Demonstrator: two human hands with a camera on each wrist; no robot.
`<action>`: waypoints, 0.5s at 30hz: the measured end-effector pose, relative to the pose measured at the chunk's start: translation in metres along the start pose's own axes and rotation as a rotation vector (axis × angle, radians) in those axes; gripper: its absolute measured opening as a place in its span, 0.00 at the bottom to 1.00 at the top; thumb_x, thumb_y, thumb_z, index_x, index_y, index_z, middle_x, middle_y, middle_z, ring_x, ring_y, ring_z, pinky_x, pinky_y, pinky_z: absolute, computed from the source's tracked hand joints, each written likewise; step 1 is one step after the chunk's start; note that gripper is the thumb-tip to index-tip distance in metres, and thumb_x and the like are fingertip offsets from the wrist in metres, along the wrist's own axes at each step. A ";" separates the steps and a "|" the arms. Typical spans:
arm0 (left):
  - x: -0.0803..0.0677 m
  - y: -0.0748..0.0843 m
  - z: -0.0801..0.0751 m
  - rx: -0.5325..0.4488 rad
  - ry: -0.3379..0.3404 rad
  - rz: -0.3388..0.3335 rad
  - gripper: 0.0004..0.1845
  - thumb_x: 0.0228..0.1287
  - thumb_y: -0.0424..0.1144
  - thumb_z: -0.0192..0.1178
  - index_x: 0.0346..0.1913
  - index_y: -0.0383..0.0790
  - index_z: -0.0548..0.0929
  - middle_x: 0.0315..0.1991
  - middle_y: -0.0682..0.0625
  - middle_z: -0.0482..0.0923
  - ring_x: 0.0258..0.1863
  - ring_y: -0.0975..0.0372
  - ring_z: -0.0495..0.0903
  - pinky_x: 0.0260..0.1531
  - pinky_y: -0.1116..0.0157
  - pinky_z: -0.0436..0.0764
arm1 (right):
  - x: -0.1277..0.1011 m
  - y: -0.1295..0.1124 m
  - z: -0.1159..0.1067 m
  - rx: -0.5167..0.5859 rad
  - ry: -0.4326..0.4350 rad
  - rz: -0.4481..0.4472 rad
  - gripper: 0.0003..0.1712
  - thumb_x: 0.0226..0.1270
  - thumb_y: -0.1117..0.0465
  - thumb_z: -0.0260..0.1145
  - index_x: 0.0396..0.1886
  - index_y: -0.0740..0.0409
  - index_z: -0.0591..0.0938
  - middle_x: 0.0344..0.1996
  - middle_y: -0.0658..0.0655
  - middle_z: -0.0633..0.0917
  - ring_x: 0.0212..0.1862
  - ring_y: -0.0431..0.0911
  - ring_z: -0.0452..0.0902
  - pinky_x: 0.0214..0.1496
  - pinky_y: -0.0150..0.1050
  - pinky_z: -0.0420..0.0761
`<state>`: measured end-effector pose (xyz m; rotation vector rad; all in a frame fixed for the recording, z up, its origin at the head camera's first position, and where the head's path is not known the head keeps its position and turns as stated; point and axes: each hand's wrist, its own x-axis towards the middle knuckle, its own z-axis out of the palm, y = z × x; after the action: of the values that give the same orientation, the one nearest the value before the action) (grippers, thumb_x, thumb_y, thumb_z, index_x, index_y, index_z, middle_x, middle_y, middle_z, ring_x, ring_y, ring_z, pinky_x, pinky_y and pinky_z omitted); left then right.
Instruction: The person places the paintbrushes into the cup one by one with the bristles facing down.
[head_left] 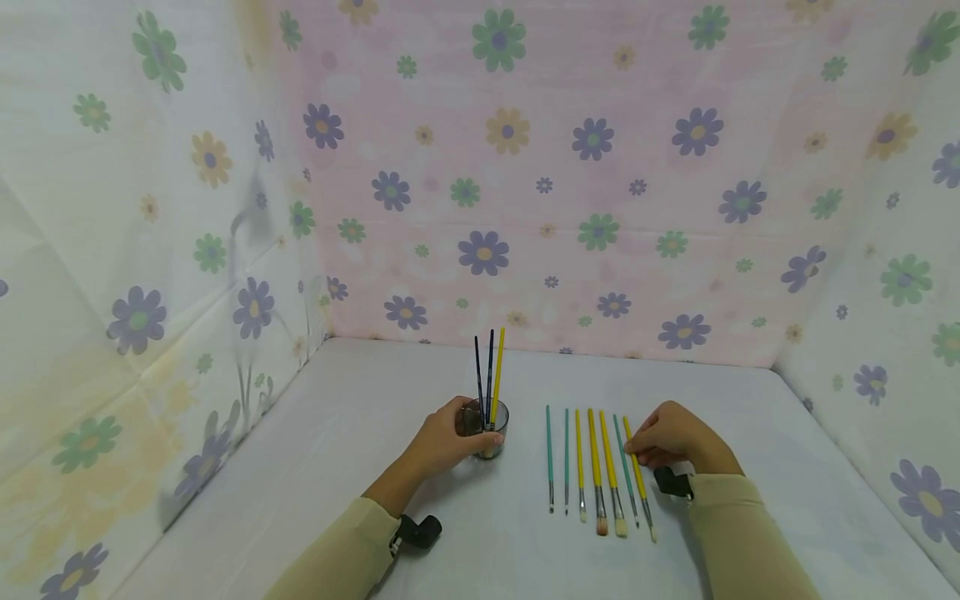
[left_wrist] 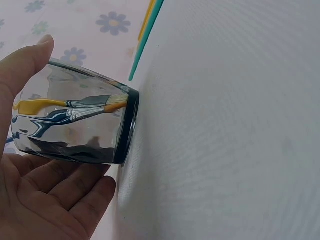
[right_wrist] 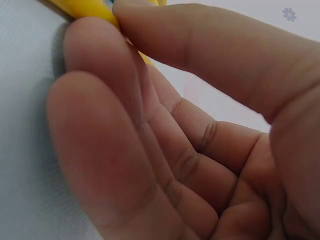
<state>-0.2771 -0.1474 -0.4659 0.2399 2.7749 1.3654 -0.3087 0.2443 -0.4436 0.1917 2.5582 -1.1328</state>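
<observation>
My left hand (head_left: 446,442) grips a clear drinking glass (left_wrist: 95,137), thumb on one side and fingers on the other. Two dark blue paintbrushes (head_left: 490,375) and a yellow paintbrush (head_left: 498,375) stand in it, bristles down against the bottom. On the right, my right hand (head_left: 675,437) pinches the upper handle of a yellow paintbrush (head_left: 640,479), the rightmost in a row on the table; thumb and fingertips meet at its yellow handle (right_wrist: 92,7) in the right wrist view. The other fingers are curled loosely beneath.
Left of the pinched brush lie teal paintbrushes (head_left: 550,454) and yellow paintbrushes (head_left: 596,450), bristles toward me. The white-covered table (head_left: 420,550) meets a flowered cloth wall (head_left: 555,283) at the back, with more cloth at both sides. Dark wrist cameras (head_left: 420,532) sit at both sleeves.
</observation>
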 end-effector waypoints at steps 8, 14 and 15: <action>0.001 -0.001 0.000 0.001 0.002 -0.001 0.47 0.51 0.71 0.73 0.70 0.49 0.73 0.53 0.50 0.85 0.53 0.57 0.82 0.58 0.47 0.83 | 0.003 0.001 0.000 0.005 0.007 0.026 0.19 0.54 0.59 0.83 0.37 0.65 0.84 0.27 0.58 0.89 0.27 0.46 0.86 0.32 0.39 0.88; 0.000 0.001 -0.001 -0.009 -0.004 0.002 0.46 0.52 0.70 0.73 0.68 0.49 0.74 0.51 0.50 0.85 0.52 0.57 0.82 0.57 0.47 0.83 | 0.002 0.000 0.000 0.022 0.005 0.027 0.19 0.54 0.60 0.82 0.39 0.65 0.83 0.27 0.58 0.89 0.27 0.46 0.86 0.32 0.38 0.87; 0.000 0.001 -0.001 -0.008 -0.004 -0.001 0.46 0.51 0.70 0.73 0.68 0.50 0.74 0.51 0.51 0.85 0.52 0.57 0.82 0.57 0.47 0.83 | 0.002 0.000 0.000 0.022 0.003 0.022 0.19 0.54 0.60 0.82 0.39 0.66 0.83 0.27 0.58 0.89 0.27 0.46 0.85 0.32 0.38 0.87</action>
<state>-0.2768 -0.1475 -0.4643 0.2403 2.7649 1.3743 -0.3106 0.2442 -0.4438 0.2265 2.5403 -1.1542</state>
